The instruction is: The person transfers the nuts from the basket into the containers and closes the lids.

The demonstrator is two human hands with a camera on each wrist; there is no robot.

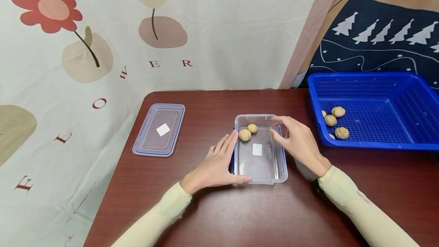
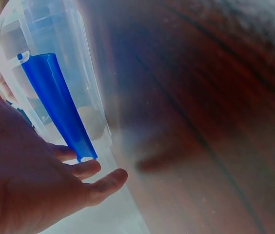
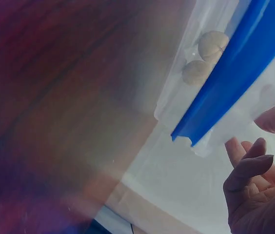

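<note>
- Basically, the plastic box point(image 1: 271, 172) sits on the table point(image 1: 240, 216) between your two hands, uncovered side facing up.
- Key relation: the box is just left of your right hand point(image 1: 302, 142), whose fingertips reach over its far right corner; your left hand point(image 1: 214, 169) lines the opposite long wall.
- Both hands are about equally near.
- Box long axis: runs away from you, near end to far end, roughly straight ahead.
- Left fingers: straight, resting along the wall by the blue latch point(image 2: 57, 105); thumb at the near edge, nothing gripped.
- Right fingers: thumb and fingers spread apart, nothing between them; can't tell if they touch the rim.
- Inside: two walnuts point(image 1: 245, 135), far left part, nearer your left fingertips.
- Lid point(image 1: 173, 113): flat, well left, long axis also near to far, far end leaning right.
- Blue basket point(image 1: 377, 145): off right, more walnuts point(image 1: 342, 133) inside, left side.
</note>
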